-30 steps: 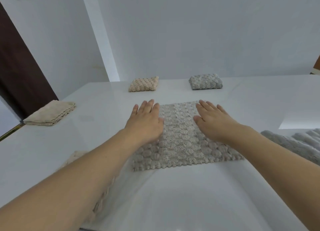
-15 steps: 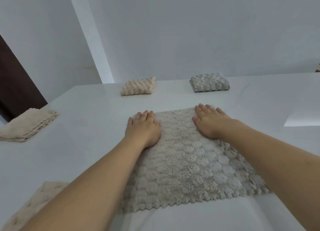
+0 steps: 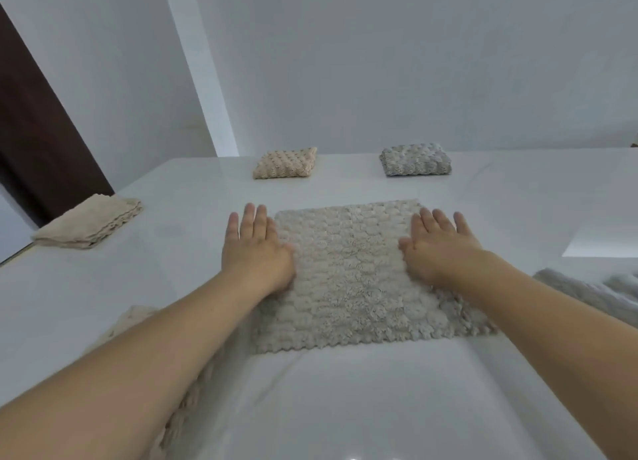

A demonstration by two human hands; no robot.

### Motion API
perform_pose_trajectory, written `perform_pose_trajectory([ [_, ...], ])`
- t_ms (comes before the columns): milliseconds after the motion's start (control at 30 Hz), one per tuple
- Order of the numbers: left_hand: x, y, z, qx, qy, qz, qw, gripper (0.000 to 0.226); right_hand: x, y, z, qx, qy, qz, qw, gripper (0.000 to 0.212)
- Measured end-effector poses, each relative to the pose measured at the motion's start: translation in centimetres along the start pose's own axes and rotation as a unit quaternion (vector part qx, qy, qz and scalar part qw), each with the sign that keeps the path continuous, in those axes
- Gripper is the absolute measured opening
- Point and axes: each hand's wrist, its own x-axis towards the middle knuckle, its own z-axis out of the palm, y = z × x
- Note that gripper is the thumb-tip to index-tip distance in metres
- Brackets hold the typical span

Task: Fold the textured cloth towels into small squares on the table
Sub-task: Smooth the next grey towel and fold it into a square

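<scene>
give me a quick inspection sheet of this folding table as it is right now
surface: white glossy table, bright patch at its right side.
job's things: flat towel spread in the middle; tan square and grey square folded at the far edge; beige stack folded at the left; cream towel part hidden under the left forearm; grey towel loose at the right.
clutter: nothing seen.
hands: left hand flat, on the flat towel's left edge; right hand flat on its right part.
cables: nothing seen.
surroundings: white wall behind; dark door at the left.
</scene>
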Motion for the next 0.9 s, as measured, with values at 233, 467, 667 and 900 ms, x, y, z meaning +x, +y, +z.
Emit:
perform_pose_trajectory([
  [233,-7.8,2.0,1.4,-0.043,-0.005,0.157,0.987,0.063,-6.1,-1.4,2.3,0.042,-0.006,-0.108,0.993,0.060],
  [467,-9.7,-0.4,-2.0,-0.169,-0.010,0.247,0.954,0.037,-9.6,-0.1,-1.2,0.076,0.047,-0.143,0.986,0.044],
  [667,-10.3,0.5,-2.1,-0.003,0.030,0.290,0.957,0.018,-11.4,-1.7,-1.4,-0.026,-0.006,-0.202,0.979,0.036],
  [900,-8.8,-0.1,-2.9,-0.122,-0.043,0.209,0.969,0.022,-9.2,0.1,-3.8,0.043,-0.108,-0.094,0.989,0.026],
])
